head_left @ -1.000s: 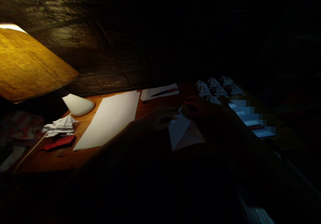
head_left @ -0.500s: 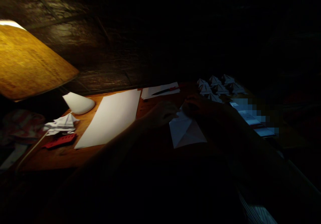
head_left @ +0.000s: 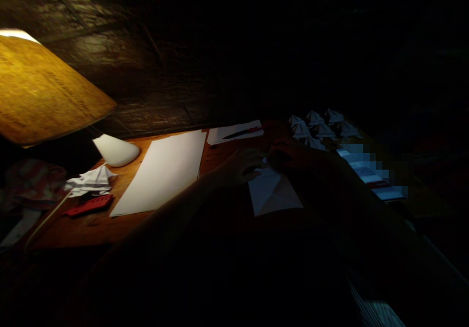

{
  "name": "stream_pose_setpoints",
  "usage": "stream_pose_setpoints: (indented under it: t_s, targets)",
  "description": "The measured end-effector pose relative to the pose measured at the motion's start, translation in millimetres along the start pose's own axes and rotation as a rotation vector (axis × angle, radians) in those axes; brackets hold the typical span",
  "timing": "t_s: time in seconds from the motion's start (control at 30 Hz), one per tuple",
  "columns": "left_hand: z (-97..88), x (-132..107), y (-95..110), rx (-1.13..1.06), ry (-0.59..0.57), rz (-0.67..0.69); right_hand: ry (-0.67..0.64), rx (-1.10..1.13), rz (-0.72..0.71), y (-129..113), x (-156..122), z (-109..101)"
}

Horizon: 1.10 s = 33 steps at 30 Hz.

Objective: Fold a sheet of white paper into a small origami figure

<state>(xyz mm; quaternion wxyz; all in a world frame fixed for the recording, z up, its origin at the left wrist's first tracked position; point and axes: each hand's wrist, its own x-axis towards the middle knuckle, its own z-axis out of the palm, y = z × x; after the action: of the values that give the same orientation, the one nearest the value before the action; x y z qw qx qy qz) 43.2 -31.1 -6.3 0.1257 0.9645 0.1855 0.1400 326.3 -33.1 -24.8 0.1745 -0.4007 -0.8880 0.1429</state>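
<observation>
The scene is very dark, lit only from the left. A partly folded white paper (head_left: 273,192) lies on the wooden table (head_left: 91,224) in front of me. My left hand (head_left: 238,165) rests on the paper's far left corner with fingers curled. My right hand (head_left: 287,153) sits at the paper's far tip, fingers bent down onto it. Both hands press the same folded edge. Their fingertips are lost in shadow.
A lampshade (head_left: 40,92) glows at the left. A stack of white sheets (head_left: 163,170) lies left of my hands, a pen (head_left: 240,132) on paper behind. Several folded paper figures (head_left: 318,129) sit at the back right. Crumpled paper (head_left: 91,180) and a red object (head_left: 88,206) lie left.
Both hands have shifted slightly along the far edge of the folded paper. The view has drifted a little; the rest of the table is unchanged.
</observation>
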Motion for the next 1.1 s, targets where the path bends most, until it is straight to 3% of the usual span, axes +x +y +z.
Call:
stream_pose_setpoints:
  t_s: [0.47, 0.83, 1.1]
  targets:
    - [2.1, -1, -5, 0.009, -0.009, -0.002, -0.005, -0.019, 0.028, 7, 0, 7]
    - [9.4, -3, -9, 0.015, 0.039, 0.006, -0.009, -0.100, -0.039, -20, 1, -7]
    - [9.0, -4, -9, 0.034, 0.036, 0.008, -0.013, -0.091, -0.026, -19, -1, -8]
